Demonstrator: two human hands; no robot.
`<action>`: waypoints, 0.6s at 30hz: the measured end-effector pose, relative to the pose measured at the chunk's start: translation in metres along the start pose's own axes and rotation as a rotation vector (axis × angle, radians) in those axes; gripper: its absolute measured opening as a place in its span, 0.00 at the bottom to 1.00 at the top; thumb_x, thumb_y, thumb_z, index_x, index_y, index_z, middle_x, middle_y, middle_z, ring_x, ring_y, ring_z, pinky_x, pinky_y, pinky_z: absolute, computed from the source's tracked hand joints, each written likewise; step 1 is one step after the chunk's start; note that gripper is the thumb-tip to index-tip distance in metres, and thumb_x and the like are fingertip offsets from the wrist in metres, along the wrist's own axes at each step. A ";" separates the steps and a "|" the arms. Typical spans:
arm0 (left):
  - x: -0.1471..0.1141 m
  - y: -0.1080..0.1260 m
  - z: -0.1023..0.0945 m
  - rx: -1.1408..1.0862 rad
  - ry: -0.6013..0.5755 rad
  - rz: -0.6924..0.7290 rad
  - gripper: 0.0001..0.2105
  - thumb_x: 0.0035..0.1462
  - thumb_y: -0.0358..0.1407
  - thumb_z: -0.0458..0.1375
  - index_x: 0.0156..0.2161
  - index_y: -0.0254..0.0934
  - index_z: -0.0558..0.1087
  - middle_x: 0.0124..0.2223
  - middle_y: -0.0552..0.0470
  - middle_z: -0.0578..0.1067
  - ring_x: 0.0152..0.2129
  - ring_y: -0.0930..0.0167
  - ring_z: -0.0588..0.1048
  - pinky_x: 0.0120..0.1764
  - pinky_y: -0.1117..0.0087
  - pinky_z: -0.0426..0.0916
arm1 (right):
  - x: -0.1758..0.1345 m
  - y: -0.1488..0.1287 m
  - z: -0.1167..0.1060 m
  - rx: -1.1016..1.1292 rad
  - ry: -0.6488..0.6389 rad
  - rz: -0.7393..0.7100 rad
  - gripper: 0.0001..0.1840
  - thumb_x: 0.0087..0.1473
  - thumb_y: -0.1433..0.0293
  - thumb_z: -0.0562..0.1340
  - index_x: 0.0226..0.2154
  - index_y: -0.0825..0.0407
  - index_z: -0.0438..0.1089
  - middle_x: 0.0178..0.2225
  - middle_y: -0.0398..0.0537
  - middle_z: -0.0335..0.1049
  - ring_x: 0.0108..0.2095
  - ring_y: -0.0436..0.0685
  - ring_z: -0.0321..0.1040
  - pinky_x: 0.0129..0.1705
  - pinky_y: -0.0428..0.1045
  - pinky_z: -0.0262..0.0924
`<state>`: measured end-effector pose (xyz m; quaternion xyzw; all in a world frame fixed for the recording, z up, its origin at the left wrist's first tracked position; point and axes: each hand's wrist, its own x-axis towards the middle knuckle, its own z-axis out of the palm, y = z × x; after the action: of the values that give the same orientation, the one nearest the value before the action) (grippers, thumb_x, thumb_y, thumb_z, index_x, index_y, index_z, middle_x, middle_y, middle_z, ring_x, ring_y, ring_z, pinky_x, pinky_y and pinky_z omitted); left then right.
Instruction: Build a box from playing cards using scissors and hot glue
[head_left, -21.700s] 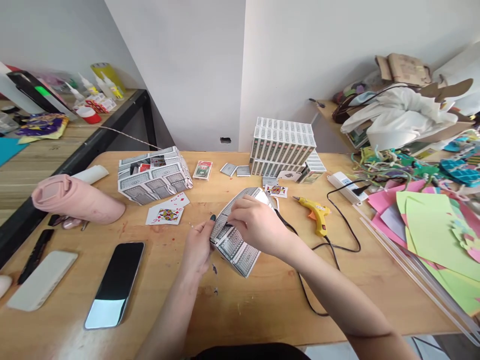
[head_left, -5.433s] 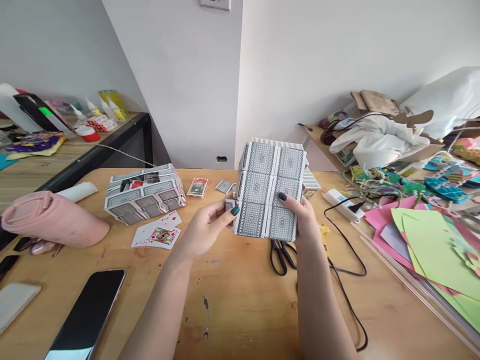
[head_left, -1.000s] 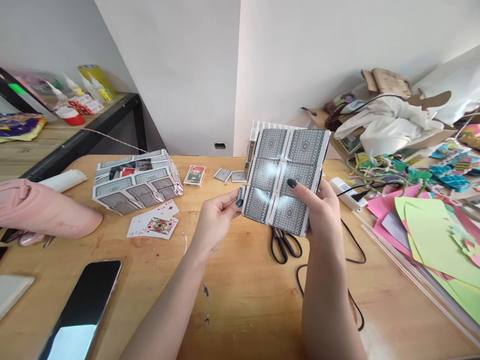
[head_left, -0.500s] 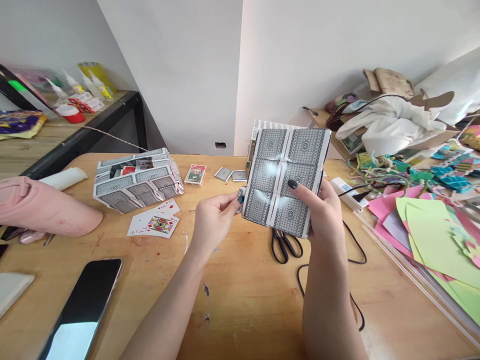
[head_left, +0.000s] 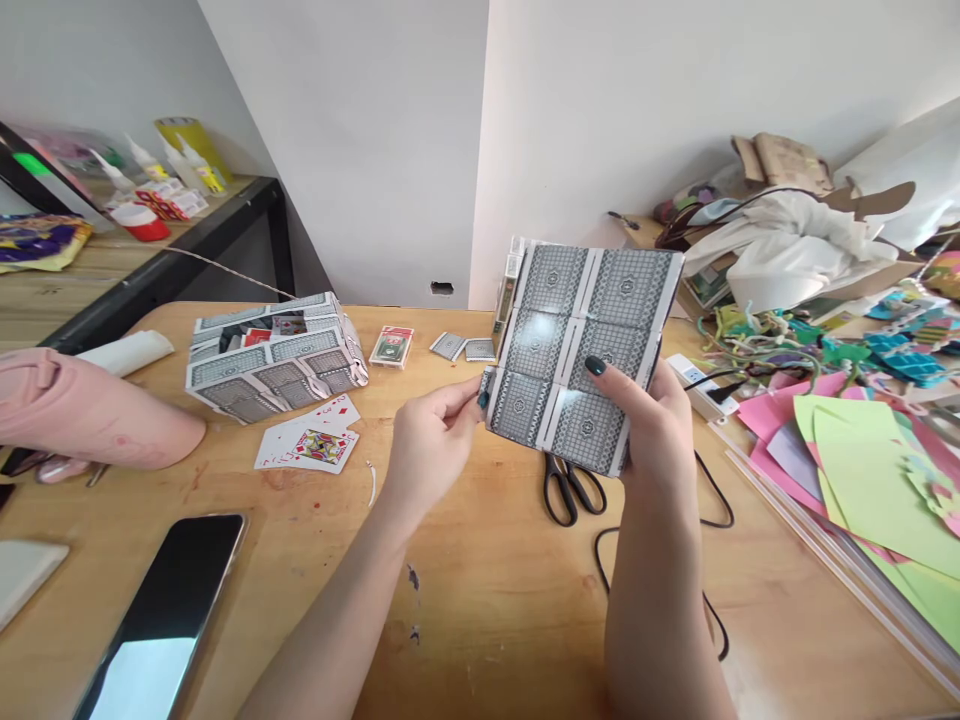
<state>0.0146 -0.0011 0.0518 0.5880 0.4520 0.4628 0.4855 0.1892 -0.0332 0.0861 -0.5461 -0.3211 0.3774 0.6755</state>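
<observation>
A panel of joined playing cards (head_left: 574, 345), grey patterned backs toward me, is raised above the table. My right hand (head_left: 656, 415) grips its right side, thumb flat on the front and fingers behind. At the panel's lower left edge, my left hand (head_left: 439, 430) pinches a small folded card tab (head_left: 487, 383) between thumb and fingers. Whether the tab is joined to the panel I cannot tell. Below the panel lie black-handled scissors (head_left: 574, 490), their blades hidden behind it. Two folded cards (head_left: 463, 347) rest on the table to the left of the panel.
To the left stands a box made of cards (head_left: 277, 360), beside loose playing cards (head_left: 319, 440) and a card pack (head_left: 391, 347). A phone (head_left: 169, 610) and a pink roll (head_left: 97, 415) lie nearer. Coloured paper (head_left: 870, 470), a power strip (head_left: 701, 388) and a black cable (head_left: 720, 500) occupy the right.
The panel has shifted slightly right and up, tilting a little clockwise with my right hand. My left hand keeps its pinch at the lower left edge.
</observation>
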 end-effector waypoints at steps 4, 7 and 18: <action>0.003 0.001 -0.001 -0.191 -0.135 -0.068 0.14 0.52 0.32 0.58 0.45 0.36 0.77 0.46 0.46 0.78 0.42 0.65 0.77 0.47 0.66 0.70 | 0.000 -0.002 0.000 0.021 0.003 0.016 0.21 0.39 0.65 0.70 0.39 0.49 0.68 0.35 0.48 0.75 0.33 0.61 0.74 0.35 0.58 0.70; 0.002 -0.004 0.004 -0.131 -0.068 -0.049 0.16 0.53 0.31 0.56 0.47 0.37 0.76 0.47 0.47 0.78 0.41 0.65 0.77 0.47 0.65 0.69 | -0.002 0.000 0.002 -0.004 0.003 0.015 0.21 0.40 0.64 0.70 0.39 0.48 0.68 0.36 0.48 0.75 0.33 0.61 0.73 0.35 0.58 0.70; 0.004 0.007 -0.010 -0.517 -0.080 -0.160 0.07 0.44 0.34 0.67 0.33 0.39 0.80 0.42 0.48 0.80 0.40 0.67 0.76 0.41 0.70 0.68 | 0.003 -0.005 -0.008 0.184 -0.152 0.086 0.21 0.42 0.66 0.68 0.42 0.46 0.70 0.41 0.47 0.76 0.41 0.66 0.74 0.38 0.60 0.71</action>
<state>0.0063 0.0034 0.0601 0.4249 0.3446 0.4992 0.6720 0.1981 -0.0347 0.0900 -0.4648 -0.3118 0.4741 0.6797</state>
